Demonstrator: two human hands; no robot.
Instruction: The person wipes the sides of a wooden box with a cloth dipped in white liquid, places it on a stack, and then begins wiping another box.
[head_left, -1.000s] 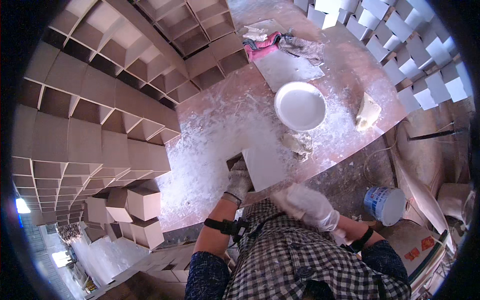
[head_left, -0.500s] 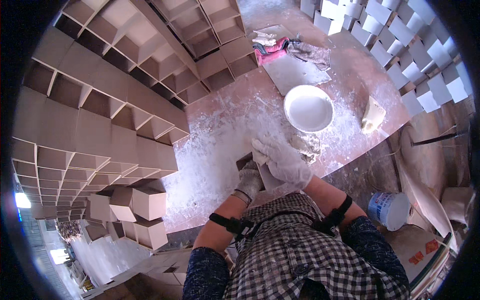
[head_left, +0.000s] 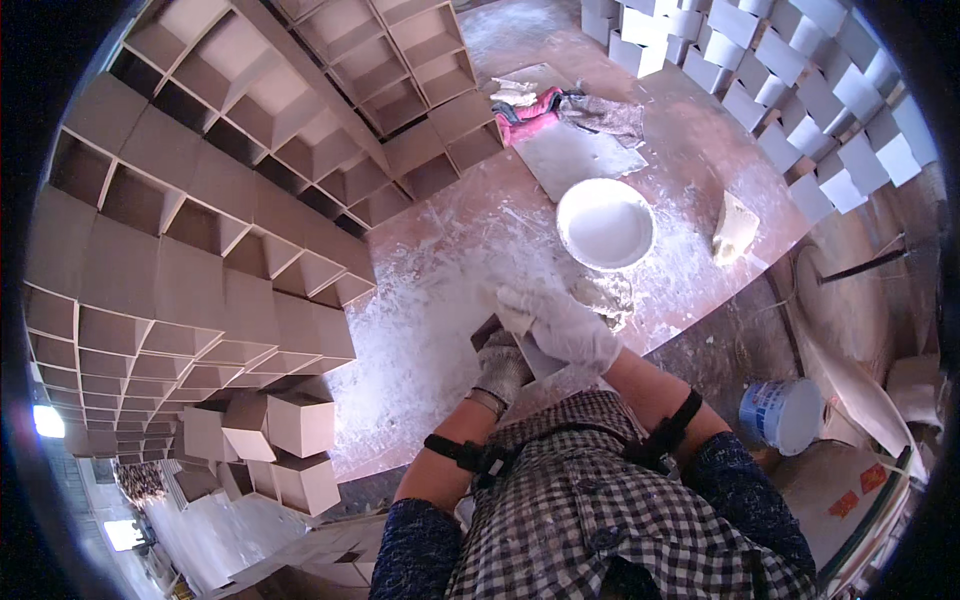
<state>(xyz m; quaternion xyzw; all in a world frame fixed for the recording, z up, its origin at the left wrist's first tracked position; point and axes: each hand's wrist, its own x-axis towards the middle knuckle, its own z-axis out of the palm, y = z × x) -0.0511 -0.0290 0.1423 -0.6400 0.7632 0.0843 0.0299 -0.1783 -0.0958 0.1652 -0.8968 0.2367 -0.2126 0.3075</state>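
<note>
Stack of boxes (head_left: 148, 268) along the left edge of the bench (head_left: 410, 275) | bench top smeared white before us | white basin (head_left: 606, 226) toward its right corner | one small box (head_left: 541, 361) by its near edge | our left hand (head_left: 501, 368) clasps that from its open side; our right hand (head_left: 573, 331) lies across its face, grip we cannot tell

Reddish tbl (head_left: 395, 400), powdery; dark flr (head_left: 712, 345) R of tbl; pale flr (head_left: 215, 525), ribbed wall (head_left: 82, 510), bright light (head_left: 48, 421) well L of tbl.
</note>
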